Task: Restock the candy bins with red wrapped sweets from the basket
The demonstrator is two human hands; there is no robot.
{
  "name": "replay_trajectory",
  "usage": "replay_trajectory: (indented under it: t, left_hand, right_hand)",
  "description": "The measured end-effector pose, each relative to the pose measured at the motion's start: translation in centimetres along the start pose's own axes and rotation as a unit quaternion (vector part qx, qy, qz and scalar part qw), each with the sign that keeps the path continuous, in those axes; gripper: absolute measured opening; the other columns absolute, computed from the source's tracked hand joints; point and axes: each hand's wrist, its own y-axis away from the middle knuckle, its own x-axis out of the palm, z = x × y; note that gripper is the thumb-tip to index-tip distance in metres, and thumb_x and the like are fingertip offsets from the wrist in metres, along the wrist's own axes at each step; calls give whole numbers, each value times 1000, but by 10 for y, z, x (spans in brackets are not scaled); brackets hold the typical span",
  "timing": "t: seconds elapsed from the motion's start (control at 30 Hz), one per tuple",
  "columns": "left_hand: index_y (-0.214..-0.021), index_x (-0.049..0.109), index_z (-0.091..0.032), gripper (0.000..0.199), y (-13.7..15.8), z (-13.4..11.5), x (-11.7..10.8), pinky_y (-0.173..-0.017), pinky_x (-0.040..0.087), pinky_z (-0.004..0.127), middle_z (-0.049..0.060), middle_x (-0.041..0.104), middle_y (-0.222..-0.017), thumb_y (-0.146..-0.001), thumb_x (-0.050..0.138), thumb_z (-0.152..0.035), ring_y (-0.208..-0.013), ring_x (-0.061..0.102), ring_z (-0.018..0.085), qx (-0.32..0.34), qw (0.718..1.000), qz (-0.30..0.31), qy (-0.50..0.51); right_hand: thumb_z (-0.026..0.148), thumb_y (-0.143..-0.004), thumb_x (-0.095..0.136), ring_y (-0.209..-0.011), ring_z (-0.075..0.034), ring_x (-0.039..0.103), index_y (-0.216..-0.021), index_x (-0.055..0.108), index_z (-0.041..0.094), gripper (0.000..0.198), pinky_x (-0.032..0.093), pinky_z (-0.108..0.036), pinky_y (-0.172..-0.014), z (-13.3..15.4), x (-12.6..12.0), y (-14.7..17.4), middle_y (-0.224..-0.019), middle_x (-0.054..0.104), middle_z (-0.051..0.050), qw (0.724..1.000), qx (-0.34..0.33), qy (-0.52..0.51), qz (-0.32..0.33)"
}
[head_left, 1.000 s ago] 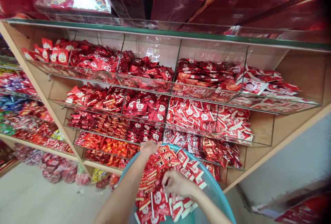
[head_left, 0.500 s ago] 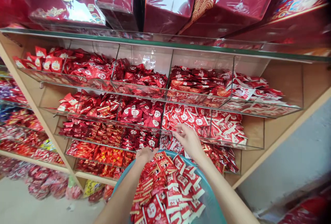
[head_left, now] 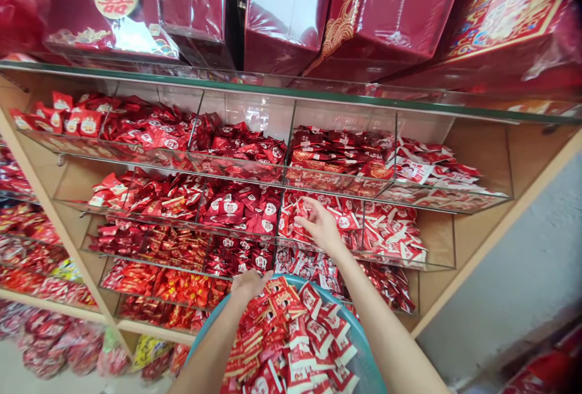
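Observation:
A teal basin (head_left: 370,351), full of small red and white sweet packets (head_left: 302,345), is in front of me at the bottom of the head view. My left hand (head_left: 249,285) lies over its far-left rim, thumb stretched to the right and the other fingers mostly hidden; it appears to grip the rim. Past the basin, my right hand (head_left: 322,224) reaches to a clear shelf compartment of red and white packets (head_left: 291,218). Its thumb and fingers are apart and curved. The fingertips are at the packets, with none visibly held.
Clear-fronted shelf trays (head_left: 227,166) in a wooden frame (head_left: 482,239) hold many red packets. Large dark-red gift boxes (head_left: 282,12) stand on the glass shelf (head_left: 254,86) above. Bagged goods (head_left: 82,345) lie on the floor at left; a grey wall (head_left: 513,273) is at right.
My right hand has moved up and deeper into the packet compartment. The left hand stays at the basin's rim. The whole view has shifted slightly, with the shelves now lower and further left.

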Motion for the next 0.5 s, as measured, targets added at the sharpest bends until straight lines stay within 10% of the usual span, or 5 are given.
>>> replay_trajectory:
  t: [0.13, 0.27, 0.5]
  left_hand:
    - [-106, 64, -7, 74, -1, 0, 0, -86, 45, 40, 22, 60, -107, -81, 27, -67, -104, 56, 32, -2, 1000, 13, 7]
    - [-105, 64, -6, 75, -2, 1, 0, -88, 44, 41, 23, 59, -108, -81, 29, -67, -105, 55, 34, 0, 1000, 10, 9]
    - [-104, 65, -7, 76, -1, -3, -7, -86, 45, 39, 22, 60, -107, -80, 27, -69, -104, 56, 33, 0, 1000, 22, -7]
  right_hand:
    - [34, -72, 68, -86, -13, 58, -106, 55, 23, 38, 44, -30, -83, 20, -7, 35, -106, 63, -2, 959, 72, -265, -76]
    - [38, -81, 60, -95, -17, 61, -97, 59, 20, 24, 49, -33, -84, 17, -11, 71, -101, 67, -4, 835, 197, -514, -20]
    - [40, -75, 66, -71, -12, 65, -93, 63, 15, 31, 53, -20, -65, -34, -37, 100, -85, 70, -5, 784, 246, -570, 6]
